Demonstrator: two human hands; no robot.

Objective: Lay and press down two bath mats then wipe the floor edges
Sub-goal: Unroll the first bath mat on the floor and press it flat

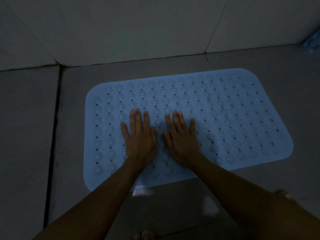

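A light blue rubber bath mat (233,118) with rows of small holes and round suction bumps lies flat on the grey tiled floor, close to the wall. My left hand (139,135) rests palm down on its left-middle part, fingers spread. My right hand (181,137) lies flat beside it, also palm down with fingers apart. Neither hand holds anything. A corner of a second blue patterned mat (311,42) shows at the far right edge against the wall.
The tiled wall (155,28) rises just beyond the mat. A dark grout joint (53,135) runs down the floor left of the mat. My toes (143,235) show at the bottom and my knee (284,194) at the lower right. The room is dim.
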